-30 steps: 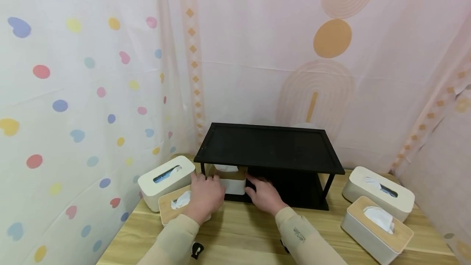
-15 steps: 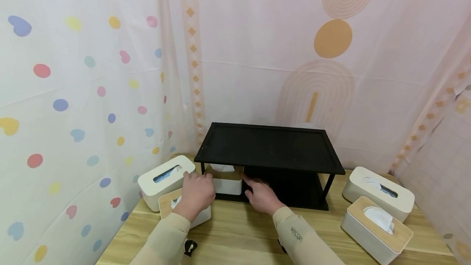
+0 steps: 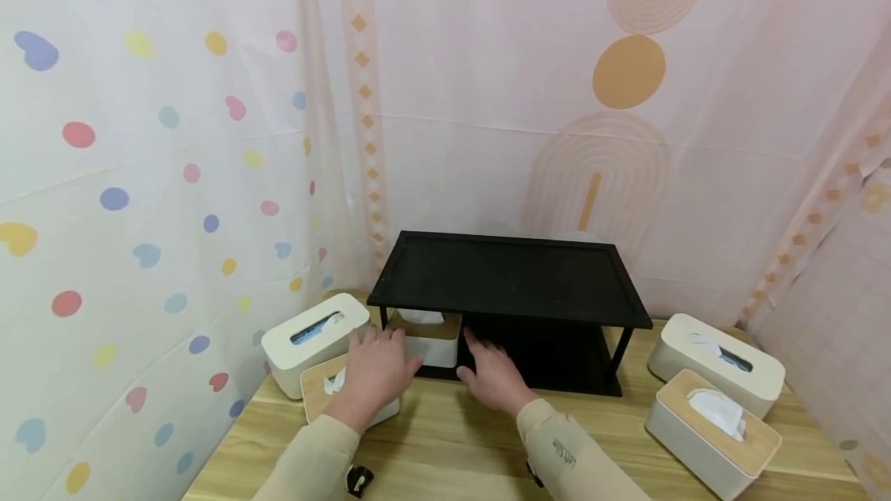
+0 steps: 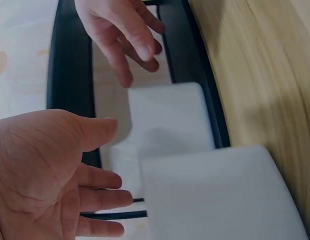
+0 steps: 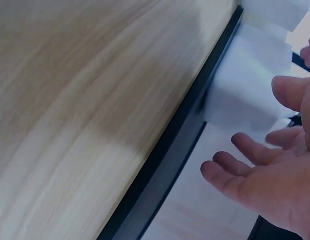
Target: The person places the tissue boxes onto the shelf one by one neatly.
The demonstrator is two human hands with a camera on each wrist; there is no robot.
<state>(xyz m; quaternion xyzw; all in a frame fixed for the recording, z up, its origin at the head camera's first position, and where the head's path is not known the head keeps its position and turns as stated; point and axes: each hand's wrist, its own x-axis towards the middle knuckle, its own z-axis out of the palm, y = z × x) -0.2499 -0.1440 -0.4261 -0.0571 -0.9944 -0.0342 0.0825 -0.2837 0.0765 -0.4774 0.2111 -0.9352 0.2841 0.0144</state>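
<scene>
A white tissue box with a wooden lid (image 3: 437, 348) stands on the lower level of a black two-tier shelf (image 3: 508, 273), at its left end. My left hand (image 3: 379, 368) is at the left of this box, over a second wood-lidded tissue box (image 3: 316, 389). Its fingers are extended and hold nothing; in the left wrist view the thumb and fingers (image 4: 102, 200) are spread apart. My right hand (image 3: 496, 379) is to the right of the shelved box, fingertips near its side. The right wrist view shows the right fingers (image 5: 245, 165) loosely bent, apart from the box (image 5: 250, 75).
A white-lidded tissue box (image 3: 278, 358) stands at the left of the shelf. On the right are another white-lidded box (image 3: 678, 366) and a wood-lidded one (image 3: 703, 439). Shelf posts (image 3: 622, 352) and the low top tier limit the space. Curtains (image 3: 452, 138) hang behind the wooden table (image 3: 459, 454).
The tissue box in the shelf has shifted slightly left, toward the left post. My left hand has moved left with it and come away from it; the right hand has loosened from its side.
</scene>
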